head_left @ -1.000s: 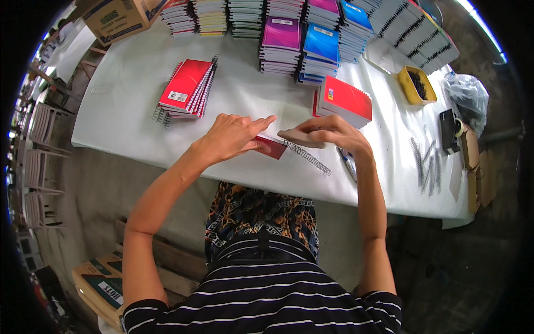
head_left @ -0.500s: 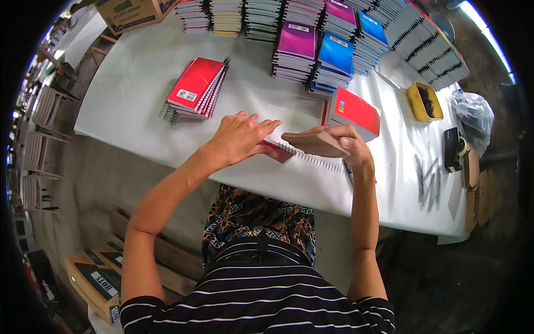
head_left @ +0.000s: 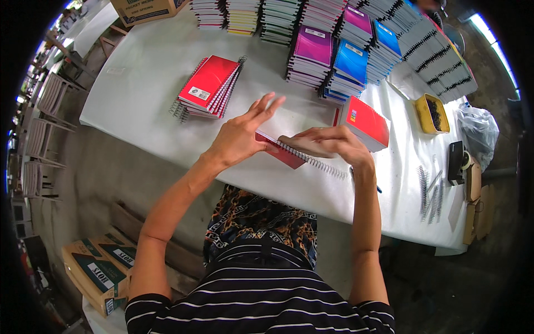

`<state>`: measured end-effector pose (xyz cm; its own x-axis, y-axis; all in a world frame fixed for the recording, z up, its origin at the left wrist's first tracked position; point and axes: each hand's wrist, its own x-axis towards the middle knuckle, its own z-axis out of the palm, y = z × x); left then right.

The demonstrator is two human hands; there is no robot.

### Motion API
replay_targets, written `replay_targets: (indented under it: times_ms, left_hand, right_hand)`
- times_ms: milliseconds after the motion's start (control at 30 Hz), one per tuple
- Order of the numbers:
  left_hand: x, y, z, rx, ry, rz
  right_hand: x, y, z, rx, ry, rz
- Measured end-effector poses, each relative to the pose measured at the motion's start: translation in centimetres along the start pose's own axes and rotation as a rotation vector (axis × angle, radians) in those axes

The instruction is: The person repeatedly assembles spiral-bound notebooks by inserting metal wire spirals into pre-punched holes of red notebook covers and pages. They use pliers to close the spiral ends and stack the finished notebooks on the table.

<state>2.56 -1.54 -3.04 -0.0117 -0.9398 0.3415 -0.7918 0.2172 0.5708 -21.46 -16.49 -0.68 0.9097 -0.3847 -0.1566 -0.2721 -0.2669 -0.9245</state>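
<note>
My left hand [head_left: 240,135] steadies a small red notebook [head_left: 288,158] near the table's front edge, its thumb against the cover and its fingers raised. A metal spiral coil [head_left: 328,168] runs along the notebook's edge and sticks out past its right end. In my right hand [head_left: 346,146] is a flat brown wooden-looking piece [head_left: 312,148], held low over the coil. To the left lies a small pile of red spiral notebooks [head_left: 210,83] with coils protruding. Behind my right hand stands a stack of red-covered pads [head_left: 367,122].
Stacks of purple notebooks [head_left: 312,47] and blue notebooks [head_left: 351,60] line the far side. Rightward are a yellow tub [head_left: 431,114] of dark bits, loose coils [head_left: 431,195], a tape dispenser [head_left: 456,161] and a plastic bag [head_left: 478,133]. A cardboard box [head_left: 147,11] sits far left.
The brown piece in my right hand has tilted flatter and come down to the coil. More of the red notebook shows, and my left fingers have lifted. The whole view has shifted slightly.
</note>
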Motion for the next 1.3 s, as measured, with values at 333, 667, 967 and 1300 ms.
replay_targets:
  times_ms: [333,667,967,1300]
  left_hand:
    - [-2.1,-2.6,3.0,-0.804,0.047,-0.291]
    - [-2.3,-2.4,3.1,-0.848,0.066,-0.279]
    - [-3.1,-2.7,3.0,-0.958,0.081,-0.287]
    - [-2.1,-1.5,-5.7,-0.867,0.178,-0.166]
  right_hand:
    - [1.2,1.4,0.5,0.336,-0.047,-0.126]
    - [2.7,-1.5,1.6,0.122,-0.042,-0.144]
    - [4.4,-1.0,2.4,-0.082,0.055,-0.046]
    - [-1.0,3.4,4.1,-0.649,0.525,-0.183]
